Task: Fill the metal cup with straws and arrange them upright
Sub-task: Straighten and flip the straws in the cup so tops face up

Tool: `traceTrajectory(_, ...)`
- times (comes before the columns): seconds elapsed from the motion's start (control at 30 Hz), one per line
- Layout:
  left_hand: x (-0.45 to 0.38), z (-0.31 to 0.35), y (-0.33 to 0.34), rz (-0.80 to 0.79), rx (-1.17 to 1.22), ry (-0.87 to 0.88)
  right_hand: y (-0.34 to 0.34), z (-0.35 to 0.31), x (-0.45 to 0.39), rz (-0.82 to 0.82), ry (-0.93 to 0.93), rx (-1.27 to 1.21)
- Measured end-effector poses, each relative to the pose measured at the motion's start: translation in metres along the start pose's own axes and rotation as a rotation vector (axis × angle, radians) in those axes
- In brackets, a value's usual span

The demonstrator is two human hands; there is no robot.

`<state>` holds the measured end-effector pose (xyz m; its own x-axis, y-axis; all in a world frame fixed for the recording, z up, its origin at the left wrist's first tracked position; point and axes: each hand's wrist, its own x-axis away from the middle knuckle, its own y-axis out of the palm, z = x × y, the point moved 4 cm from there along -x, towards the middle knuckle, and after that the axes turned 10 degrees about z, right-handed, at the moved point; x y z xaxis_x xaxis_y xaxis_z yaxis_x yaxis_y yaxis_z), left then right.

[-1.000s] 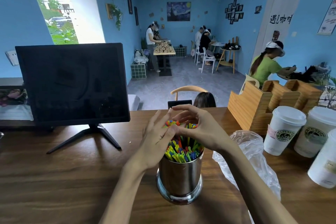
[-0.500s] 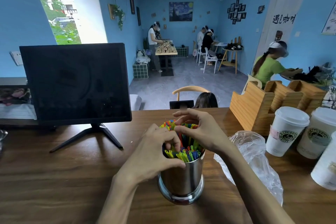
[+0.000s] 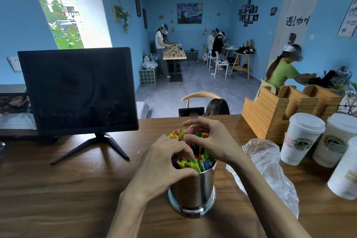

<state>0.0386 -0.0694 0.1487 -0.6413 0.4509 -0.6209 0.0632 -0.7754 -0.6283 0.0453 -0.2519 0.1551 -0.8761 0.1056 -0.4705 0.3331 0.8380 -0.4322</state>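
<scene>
A shiny metal cup (image 3: 193, 193) stands on the wooden counter (image 3: 58, 189), packed with colourful straws (image 3: 196, 162). The near straws lean forward with their ends low at the rim; a taller bunch stands at the back. My left hand (image 3: 164, 162) covers the cup's left side, its fingers curled down among the straws and its thumb lying across the front rim. My right hand (image 3: 212, 139) hovers over the back of the cup, thumb and curled fingers pinching the taller straws.
A dark monitor (image 3: 77, 91) on a stand sits at the left. A crumpled clear plastic bag (image 3: 270, 168) lies just right of the cup. Lidded paper cups (image 3: 301, 139) and a wooden organiser (image 3: 270, 114) crowd the right side. People work in the room beyond.
My left hand, spread open beside the straws a second ago, has closed down over the cup's rim and into the straws. My right hand has stayed over the taller bunch.
</scene>
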Motion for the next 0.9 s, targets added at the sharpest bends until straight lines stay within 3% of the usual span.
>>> traceTrajectory(0.9, 0.0, 0.011, 0.001, -0.011, -0.134, 0.033, 0.002, 0.001, 0.004, 0.011, 0.015, 0.037)
